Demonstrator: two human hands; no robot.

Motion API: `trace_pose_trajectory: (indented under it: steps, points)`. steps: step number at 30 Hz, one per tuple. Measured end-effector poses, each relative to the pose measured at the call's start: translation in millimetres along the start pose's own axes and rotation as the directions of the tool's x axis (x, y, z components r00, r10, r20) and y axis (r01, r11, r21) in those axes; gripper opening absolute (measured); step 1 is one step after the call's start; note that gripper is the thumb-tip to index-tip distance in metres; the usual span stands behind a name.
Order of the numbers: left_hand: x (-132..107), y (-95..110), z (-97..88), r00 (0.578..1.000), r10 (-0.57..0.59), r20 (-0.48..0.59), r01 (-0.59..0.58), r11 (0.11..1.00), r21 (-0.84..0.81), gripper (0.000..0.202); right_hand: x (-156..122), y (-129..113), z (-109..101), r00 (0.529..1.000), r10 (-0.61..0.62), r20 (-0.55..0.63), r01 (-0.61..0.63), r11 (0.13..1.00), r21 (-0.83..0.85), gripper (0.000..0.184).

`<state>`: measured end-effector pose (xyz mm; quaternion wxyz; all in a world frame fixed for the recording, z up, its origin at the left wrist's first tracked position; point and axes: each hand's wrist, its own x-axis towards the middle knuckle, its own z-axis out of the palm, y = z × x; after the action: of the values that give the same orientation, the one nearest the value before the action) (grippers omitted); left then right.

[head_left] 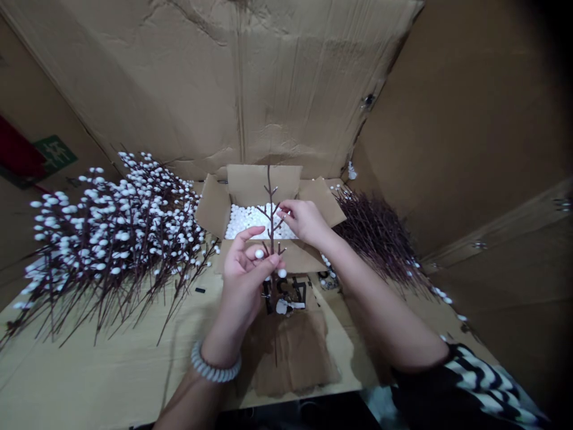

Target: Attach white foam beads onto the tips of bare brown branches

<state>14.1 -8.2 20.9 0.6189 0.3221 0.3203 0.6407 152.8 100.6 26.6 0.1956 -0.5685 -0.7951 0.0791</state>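
A: Where does the branch [271,218] sit in the grip?
B: Upright, with the left hand [244,269] on it — thumb and fingers close on the stem around its middle, so the forked upper part rises above the grip and the thin lower end hangs below.
A: And the right hand [307,221]?
B: Higher up, on the right side of the stem, at the side twigs. Thumb and forefinger are near each other at the tips, but I can't tell whether they pinch anything.
A: Any white on it?
B: One white ball [259,254] shows against the left fingers, and a second ball [282,273] is just below the thumb tip.
A: What's behind?
B: An open cardboard box [264,179], flaps spread, with many small white beads [244,218] inside. The branch stands in front of it.
A: And to the sides?
B: White-tipped stems [120,221] heaped on the left, a dark bundle of stems [376,230] on the right — both well apart from the left hand
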Motion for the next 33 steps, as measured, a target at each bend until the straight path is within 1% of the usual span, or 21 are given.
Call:
trace_pose_trajectory:
  steps: [5, 7, 8, 10, 12, 14, 16, 19, 25, 27, 30, 33]
  points:
    - [-1, 1, 1.4, 1.0, 0.001, -0.013, -0.001, 1.0, 0.025, 0.04, -16, 2, -3, 0.993, 0.009, -0.117, 0.004, 0.994, 0.111, 0.025]
    - [-1, 1, 1.3, 1.0, 0.006, -0.018, -0.005, 0.999, 0.036, 0.039, -26, 0, -2, 0.985, 0.022, -0.172, 0.017, 0.975, 0.221, 0.025]
    - [-1, 0, 1.3, 1.0, 0.01, -0.019, -0.009, 0.999, 0.039, 0.039, -32, -3, -1, 0.978, 0.041, -0.203, 0.029, 0.944, 0.327, 0.025]
    - [-1, 0, 1.1, 1.0, 0.019, -0.018, -0.019, 0.999, 0.041, 0.038, -47, -10, 0, 0.968, 0.086, -0.235, 0.056, 0.842, 0.537, 0.025]
    - [-1, -1, 1.2, 0.999, 0.029, -0.018, -0.028, 0.999, 0.04, 0.037, -65, -20, 0, 0.97, 0.11, -0.217, 0.068, 0.731, 0.679, 0.025]
    - [-1, -1, 1.3, 0.999, 0.048, -0.025, -0.046, 0.998, 0.045, 0.037, -80, -31, 0, 0.978, 0.129, -0.161, 0.045, 0.625, 0.779, 0.024]
    - [-1, -2, 1.4, 0.997, 0.079, -0.027, -0.077, 0.996, 0.051, 0.036, -91, -40, 2, 0.98, 0.151, -0.129, 0.027, 0.541, 0.841, 0.023]
    - [-1, -3, 1.2, 0.993, 0.118, -0.023, -0.116, 0.992, 0.057, 0.036, -99, -46, 6, 0.98, 0.162, -0.115, 0.028, 0.463, 0.886, 0.024]
    - [-1, -5, -0.3, 0.991, 0.133, -0.024, -0.129, 0.982, 0.136, 0.035, -102, -44, 15, 0.98, 0.171, -0.103, 0.032, 0.375, 0.926, 0.023]
    - [-1, -5, -0.5, 0.99, 0.138, -0.019, -0.133, 0.977, 0.164, 0.035, -102, -44, 15, 0.982, 0.168, -0.089, 0.023, 0.359, 0.933, 0.023]
    - [-1, -4, 0.2, 0.988, 0.155, -0.024, -0.148, 0.97, 0.195, 0.036, -103, -43, 14, 0.987, 0.14, -0.084, 0.024, 0.384, 0.923, 0.025]
    - [-1, -3, 1.7, 0.986, 0.165, -0.023, -0.156, 0.96, 0.233, 0.038, -103, -40, 11, 0.99, 0.102, -0.102, 0.041, 0.475, 0.879, 0.027]
